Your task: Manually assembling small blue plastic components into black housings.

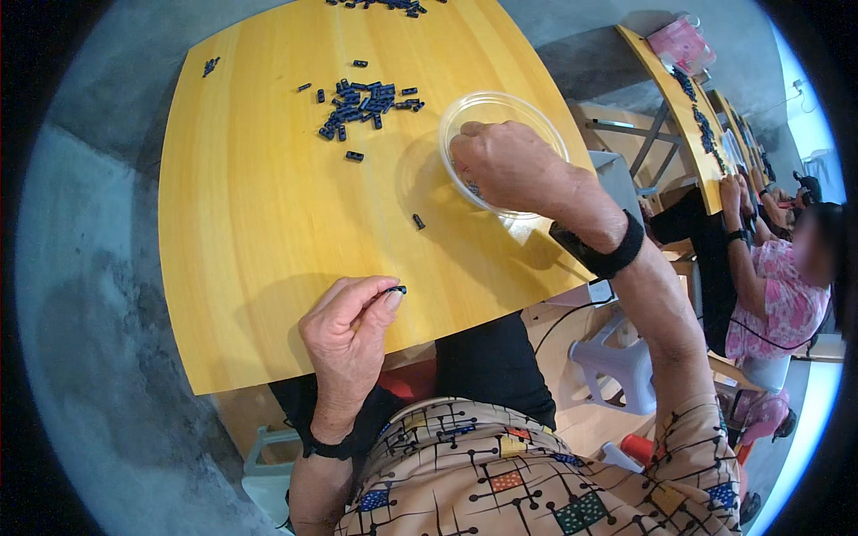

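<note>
My left hand (349,326) is near the front edge of the yellow wooden table (259,214), pinching a small black plastic part (396,289) between thumb and fingers. My right hand (505,165) reaches into a clear plastic bowl (469,112) on the right side of the table, fingers curled down inside it; what they hold is hidden. A pile of several small black parts (362,103) lies at the far middle of the table. One loose black part (417,221) lies between the hands.
More black parts (384,4) lie at the table's far edge, and one (210,65) at the far left corner. A person in a pink top (778,295) sits to the right at another yellow table (693,98). A grey plastic stool (617,362) stands at right. Grey concrete floor surrounds.
</note>
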The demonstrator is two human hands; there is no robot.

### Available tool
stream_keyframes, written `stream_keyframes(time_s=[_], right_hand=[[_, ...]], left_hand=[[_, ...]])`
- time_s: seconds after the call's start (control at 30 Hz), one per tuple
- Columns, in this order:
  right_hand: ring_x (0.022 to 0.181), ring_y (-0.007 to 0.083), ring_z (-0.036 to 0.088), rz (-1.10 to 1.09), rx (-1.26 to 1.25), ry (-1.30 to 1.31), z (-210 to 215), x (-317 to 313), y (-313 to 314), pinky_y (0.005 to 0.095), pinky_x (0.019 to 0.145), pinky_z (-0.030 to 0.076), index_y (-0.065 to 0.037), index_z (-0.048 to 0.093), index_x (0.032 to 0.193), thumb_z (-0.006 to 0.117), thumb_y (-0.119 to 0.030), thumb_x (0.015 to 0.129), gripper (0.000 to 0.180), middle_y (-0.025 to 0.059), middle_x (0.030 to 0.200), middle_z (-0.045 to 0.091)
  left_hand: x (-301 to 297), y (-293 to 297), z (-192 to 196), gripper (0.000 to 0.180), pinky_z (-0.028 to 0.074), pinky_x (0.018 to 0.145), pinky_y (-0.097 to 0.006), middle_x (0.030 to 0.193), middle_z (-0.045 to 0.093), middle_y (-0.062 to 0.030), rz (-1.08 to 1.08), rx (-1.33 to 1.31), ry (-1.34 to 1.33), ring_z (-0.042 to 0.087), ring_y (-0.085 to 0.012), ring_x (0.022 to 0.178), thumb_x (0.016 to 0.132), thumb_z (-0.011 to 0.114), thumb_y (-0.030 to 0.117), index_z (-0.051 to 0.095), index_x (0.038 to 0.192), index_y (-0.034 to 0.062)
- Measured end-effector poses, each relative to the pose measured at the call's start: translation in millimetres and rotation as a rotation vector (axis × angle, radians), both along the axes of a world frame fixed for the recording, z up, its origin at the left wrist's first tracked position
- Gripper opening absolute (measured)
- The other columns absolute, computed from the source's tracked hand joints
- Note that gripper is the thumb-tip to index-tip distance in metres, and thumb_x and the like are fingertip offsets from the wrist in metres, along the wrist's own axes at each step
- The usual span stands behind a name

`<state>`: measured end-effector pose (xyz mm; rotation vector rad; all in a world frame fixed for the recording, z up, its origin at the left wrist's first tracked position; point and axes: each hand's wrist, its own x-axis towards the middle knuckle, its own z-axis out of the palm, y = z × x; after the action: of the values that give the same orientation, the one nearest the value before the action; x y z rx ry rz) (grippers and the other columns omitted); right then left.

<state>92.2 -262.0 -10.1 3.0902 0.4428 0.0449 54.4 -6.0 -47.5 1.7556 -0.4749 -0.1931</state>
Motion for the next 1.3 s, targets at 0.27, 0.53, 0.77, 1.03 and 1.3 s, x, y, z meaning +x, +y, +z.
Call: stream_keyframes(time_s=[0.27, 0.53, 0.77, 1.03, 1.3], right_hand=[[0.052, 0.0088, 0.050, -0.405, 0.928, 0.285, 57, -33, -5, 0.0242, 0.044, 0.039, -0.001, 0.057, 0.078, 0.057, -0.013, 0.080, 0.012, 0.0050, 0.065, 0.058], [0.052, 0.0063, 0.047, -0.262, 2.089, 0.437, 40, -72, 3, 0.0170, 0.040, 0.035, -0.001, 0.054, 0.090, 0.054, -0.010, 0.086, 0.010, 0.0062, 0.080, 0.057], [0.052, 0.0063, 0.045, -0.156, 2.374, 0.483, 27, -98, 22, 0.0169, 0.039, 0.034, -0.001, 0.054, 0.095, 0.054, -0.010, 0.087, 0.012, 0.0052, 0.079, 0.056], [0.052, 0.0074, 0.049, -0.178, 2.358, 0.500, 26, -125, 59, 0.0182, 0.040, 0.035, 0.000, 0.057, 0.095, 0.053, -0.012, 0.088, 0.015, 0.0050, 0.077, 0.058], [0.053, 0.0069, 0.051, -0.221, 2.274, 0.499, 24, -140, 86, 0.0181, 0.042, 0.038, 0.001, 0.057, 0.097, 0.054, -0.013, 0.088, 0.017, 0.0041, 0.076, 0.059]], left_hand=[[-5, -1, 3, 0.008, 0.047, 0.059, -0.021, 0.074, 0.059, -0.0049, 0.032, -0.165, 0.164, 0.057, -0.0094, 0.063, 0.080, 0.062, 0.002, 0.062, 0.086, -0.0031], [-19, -1, 19, 0.010, 0.049, 0.059, -0.022, 0.073, 0.061, -0.0066, 0.077, -0.320, 0.381, 0.058, -0.0100, 0.063, 0.082, 0.061, 0.002, 0.063, 0.090, -0.0039], [-34, -5, 42, 0.017, 0.048, 0.055, -0.024, 0.075, 0.062, -0.0092, -0.027, -0.418, 0.365, 0.057, -0.0125, 0.062, 0.082, 0.061, 0.010, 0.061, 0.093, -0.0028], [-45, -6, 60, 0.016, 0.049, 0.059, -0.021, 0.078, 0.063, -0.0084, -0.019, -0.544, 0.482, 0.059, -0.0106, 0.064, 0.083, 0.061, 0.005, 0.062, 0.096, -0.0040], [-56, -3, 57, 0.018, 0.049, 0.061, -0.020, 0.080, 0.064, -0.0083, -0.069, -0.613, 0.556, 0.059, -0.0100, 0.066, 0.083, 0.061, 0.006, 0.062, 0.099, -0.0028]])
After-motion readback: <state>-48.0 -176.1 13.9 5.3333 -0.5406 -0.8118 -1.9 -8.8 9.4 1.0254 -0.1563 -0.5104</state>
